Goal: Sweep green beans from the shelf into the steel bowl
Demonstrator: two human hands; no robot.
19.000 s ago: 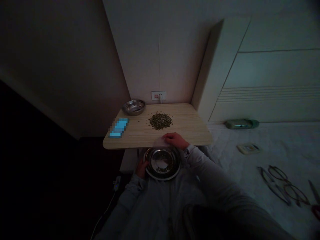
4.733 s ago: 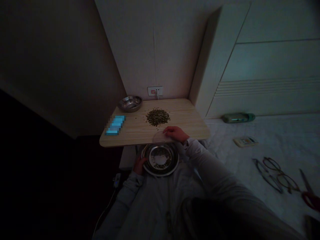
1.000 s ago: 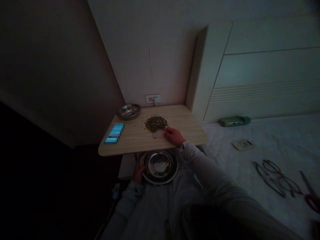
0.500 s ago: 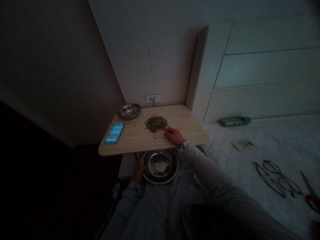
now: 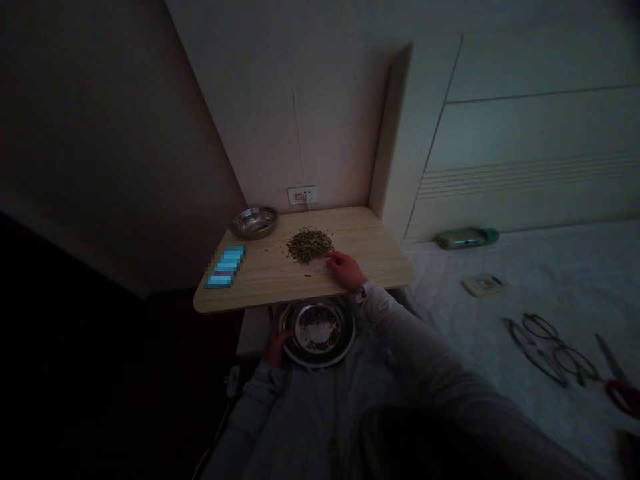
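My right hand [image 5: 346, 271] is closed on a thin pale card [image 5: 317, 266], held low over the tabletop. The card's far edge meets the near side of a loose pile of small greenish-brown pieces [image 5: 310, 244], perhaps seeds or dried herbs. Just below the table's front edge, my left hand [image 5: 275, 345] grips the left rim of a round metal bowl [image 5: 320, 362]. More of the small pieces lie scattered over the bowl's shiny bottom. Dim light hides most of the left fingers.
On the wooden table [image 5: 370, 233] stand a second metal bowl [image 5: 254, 223] and a lit phone [image 5: 226, 267]. A wall socket [image 5: 303, 195] sits behind. The bed at right holds a green bottle [image 5: 466, 238], a small pale box [image 5: 484, 285], eyeglasses [image 5: 555, 347] and red-handled scissors [image 5: 623, 393].
The whole view has shifted slightly. Both hands keep their holds, the card stays against the pile's near edge, and one stray piece now lies in front of it.
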